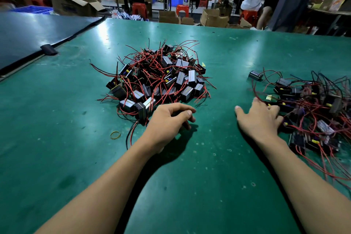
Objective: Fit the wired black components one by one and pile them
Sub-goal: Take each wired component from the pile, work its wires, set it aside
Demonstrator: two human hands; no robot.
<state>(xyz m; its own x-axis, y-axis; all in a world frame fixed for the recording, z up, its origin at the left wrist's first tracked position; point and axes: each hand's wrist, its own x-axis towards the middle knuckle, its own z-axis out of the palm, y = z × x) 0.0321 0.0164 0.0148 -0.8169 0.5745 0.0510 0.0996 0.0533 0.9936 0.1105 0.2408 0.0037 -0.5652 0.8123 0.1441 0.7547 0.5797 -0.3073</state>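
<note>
Nearest, two bare forearms reach out over the green surface [209, 157]. The left hand [171, 119] hovers with its fingers loosely curled, and its grip looks empty. The right hand [260, 118] lies at the edge of the right-hand heap [307, 110] of wired black components, thumb spread wide and fingertips lost among the red leads, so I cannot tell whether its grip has closed on anything.

A yellow rubber band [115, 135] lies loose just left of the left wrist. Beyond the left hand sits the centre pile [161, 78], where many blocks show closed, banded faces (probably the fitted ones).

These pieces look light and rigid, with thin, floppy wires that snag on their neighbours. It is better to pinch a block by its flat sides than to tug a lead, or a clump will likely come along.

Both heaps lie straight on the surface. Far off, a cardboard box [72, 4] stands open beside a blue crate [32, 8], and their contents cannot be seen.
</note>
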